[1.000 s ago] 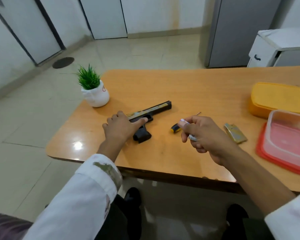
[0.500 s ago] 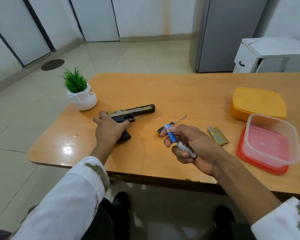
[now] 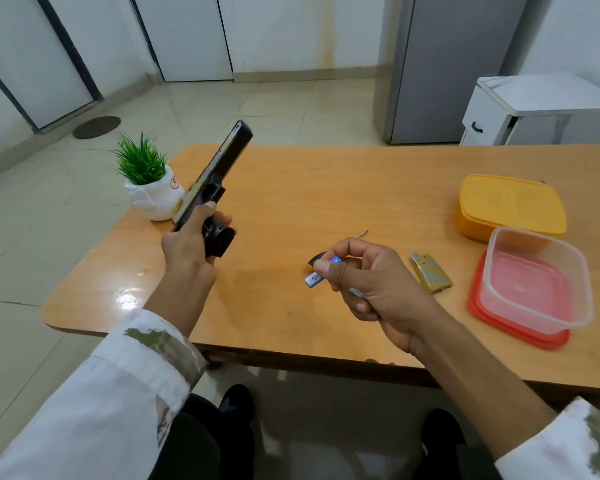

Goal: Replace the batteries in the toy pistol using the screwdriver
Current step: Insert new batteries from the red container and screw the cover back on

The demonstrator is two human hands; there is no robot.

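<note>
A: Nearest first. What is the right hand [image 3: 374,289] doing?

B: It hangs just on the near side of the screwdriver [image 3: 314,263], with thumb and forefinger pinching a small blue-and-white battery [image 3: 313,279] by one end. A silvery sliver shows under the curled lower fingers, but it is too little to name.

A: How will that battery handle?

B: I judge it light, rigid and smooth, a slick little cylinder that would roll if dropped. Pinching it by the sides, with the ends free, should suit pushing it home.

A: And the gun?

B: It is left of the screwdriver, held above the wooden table [image 3: 326,188]. The left hand [image 3: 187,251] is wrapped round the black grip of the toy pistol [image 3: 222,174], with the barrel tilted up and away. It looks like hard moulded plastic, black with a gold-toned strip along the slide, so it is probably light and stiff. The blocky grip is the sure place to hold it.

A: The lid of the compartment?

B: A flat, gold-toned battery cover [image 3: 431,278] lies right of the screwdriver, apart from it. I cannot make out a screw.

A: Farther out?

B: Further right of the screwdriver, a clear plastic tub [image 3: 534,258] sits on a red lid [image 3: 513,327], with a yellow lidded box [image 3: 510,202] beyond. Far left of the screwdriver stands a white pot [image 3: 153,202] of spiky green grass.
</note>
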